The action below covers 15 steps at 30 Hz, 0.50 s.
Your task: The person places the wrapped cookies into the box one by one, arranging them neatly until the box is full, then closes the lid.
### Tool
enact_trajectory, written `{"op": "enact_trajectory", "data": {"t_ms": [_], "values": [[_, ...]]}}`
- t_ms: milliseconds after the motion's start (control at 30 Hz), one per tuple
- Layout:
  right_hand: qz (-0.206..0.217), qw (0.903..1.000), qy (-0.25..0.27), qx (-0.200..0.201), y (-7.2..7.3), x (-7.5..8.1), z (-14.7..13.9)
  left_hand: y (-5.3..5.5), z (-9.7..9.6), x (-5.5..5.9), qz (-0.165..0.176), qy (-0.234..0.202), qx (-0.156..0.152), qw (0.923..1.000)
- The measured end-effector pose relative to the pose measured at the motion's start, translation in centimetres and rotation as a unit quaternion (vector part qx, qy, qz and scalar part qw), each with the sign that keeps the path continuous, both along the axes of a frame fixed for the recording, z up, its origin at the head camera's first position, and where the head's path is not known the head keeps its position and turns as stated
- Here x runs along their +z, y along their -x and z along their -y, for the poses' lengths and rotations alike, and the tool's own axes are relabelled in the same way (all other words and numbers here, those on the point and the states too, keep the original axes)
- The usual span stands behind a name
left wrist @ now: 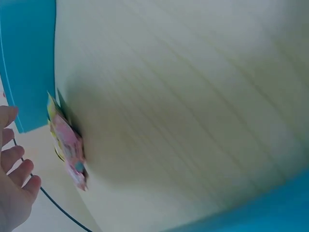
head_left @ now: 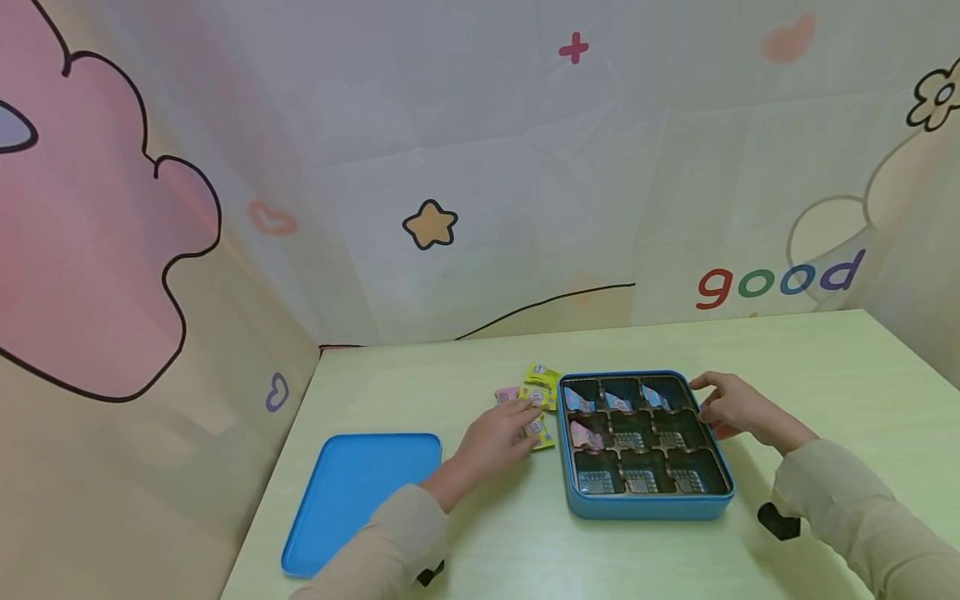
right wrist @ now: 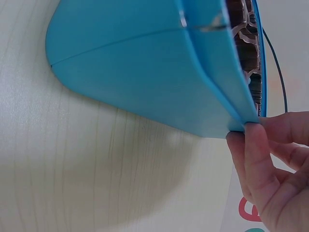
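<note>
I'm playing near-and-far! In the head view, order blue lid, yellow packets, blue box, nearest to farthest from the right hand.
1. Blue box: touching right hand.
2. Yellow packets: left of box.
3. Blue lid: farthest left.

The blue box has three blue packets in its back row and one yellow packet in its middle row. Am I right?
Not quite: the middle row has one pink packet, not a yellow one, as the head view shows. The blue box does have three blue packets in its back row.
</note>
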State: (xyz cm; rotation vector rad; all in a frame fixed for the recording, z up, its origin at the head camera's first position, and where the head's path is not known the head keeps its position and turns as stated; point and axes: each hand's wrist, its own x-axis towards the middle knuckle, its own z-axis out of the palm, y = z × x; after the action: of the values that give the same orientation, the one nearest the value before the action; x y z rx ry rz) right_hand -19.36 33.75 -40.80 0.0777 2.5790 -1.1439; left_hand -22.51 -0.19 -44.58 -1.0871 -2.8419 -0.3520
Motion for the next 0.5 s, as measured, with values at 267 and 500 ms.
{"op": "enact_trajectory", "data": {"t_ms": [267, 500], "values": [[0.001, 1.0, -0.001, -0.001, -0.1, 0.1, 0.0, 0.4, 1.5, -0.8, 0.026, 0.014, -0.018, 0.9994], [0.004, 1.0, 0.0, -0.004, 0.0, 0.1, 0.1, 0.4, 2.0, -1.3, 0.031, 0.022, -0.022, 0.999]]}}
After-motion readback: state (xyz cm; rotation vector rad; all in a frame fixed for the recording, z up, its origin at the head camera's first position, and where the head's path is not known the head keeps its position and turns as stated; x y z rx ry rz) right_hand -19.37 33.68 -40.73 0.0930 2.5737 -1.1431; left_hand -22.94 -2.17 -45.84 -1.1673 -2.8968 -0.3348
